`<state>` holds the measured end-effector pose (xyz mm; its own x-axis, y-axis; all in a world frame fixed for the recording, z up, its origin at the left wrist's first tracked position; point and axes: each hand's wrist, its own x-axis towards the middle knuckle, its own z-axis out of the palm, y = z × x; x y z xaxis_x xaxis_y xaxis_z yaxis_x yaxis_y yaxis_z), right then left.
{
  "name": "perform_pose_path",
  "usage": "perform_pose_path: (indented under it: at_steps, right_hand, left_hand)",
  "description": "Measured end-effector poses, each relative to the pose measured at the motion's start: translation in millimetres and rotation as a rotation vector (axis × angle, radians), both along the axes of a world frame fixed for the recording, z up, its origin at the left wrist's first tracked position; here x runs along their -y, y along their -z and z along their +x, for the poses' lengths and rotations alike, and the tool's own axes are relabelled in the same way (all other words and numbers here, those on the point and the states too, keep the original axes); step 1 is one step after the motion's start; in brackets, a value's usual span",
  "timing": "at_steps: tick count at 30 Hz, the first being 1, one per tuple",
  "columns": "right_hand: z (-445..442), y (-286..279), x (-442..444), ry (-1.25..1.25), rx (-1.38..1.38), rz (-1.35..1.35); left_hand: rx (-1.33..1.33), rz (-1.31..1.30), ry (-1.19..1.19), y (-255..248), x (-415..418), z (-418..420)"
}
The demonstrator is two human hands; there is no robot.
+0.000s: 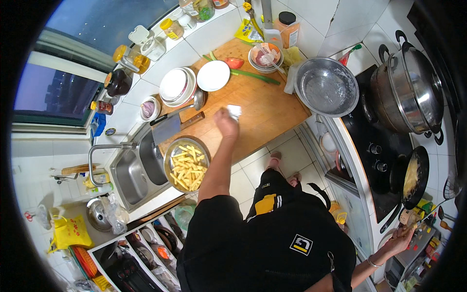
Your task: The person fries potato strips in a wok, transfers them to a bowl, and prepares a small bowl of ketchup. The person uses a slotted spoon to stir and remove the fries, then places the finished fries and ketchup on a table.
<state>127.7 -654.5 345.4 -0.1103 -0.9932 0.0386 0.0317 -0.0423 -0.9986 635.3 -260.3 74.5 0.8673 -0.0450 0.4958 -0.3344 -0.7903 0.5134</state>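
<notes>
My left hand [227,123] is on the wooden board [270,106], closed around a white cloth or paper [234,111]. Left of it lie a cleaver [166,131] with a wooden handle and a metal ladle [198,100]. Nearer to me, a steel bowl [168,171] of raw potato strips [188,169] stands by my forearm. Over on the right, my right hand [399,239] grips the long handle of a wire skimmer [451,189]. The skimmer's head is beyond a black frying pan [424,164], which holds yellow food in bubbling oil [412,175].
Stacked white plates [174,85], a single white plate [213,76], a tomato piece [234,63] and green onion [259,77] rest at the board's back. A floury metal basin [326,87] overlaps the stove's corner beside a large steamer pot [405,87]. A double sink [133,182] is at left.
</notes>
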Motion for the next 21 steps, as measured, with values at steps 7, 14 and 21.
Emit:
perform_pose_path:
  at_steps: [7, 14, 21]
  right_hand:
    - [1.3, 4.1, 4.0, 0.008, 0.066, 0.036]
    - [-7.3, 1.2, -9.4, 0.012, 0.045, 0.018]
    - [-35.0, 10.2, -10.0, 0.057, 0.008, -0.021]
  left_hand:
    - [-0.074, -0.163, 0.400, 5.7, 118.2, -78.3]
    - [-0.191, -0.675, 0.009, -32.5, 73.6, -28.4]
    - [-0.060, -0.239, 0.256, 15.3, 155.4, -16.2]
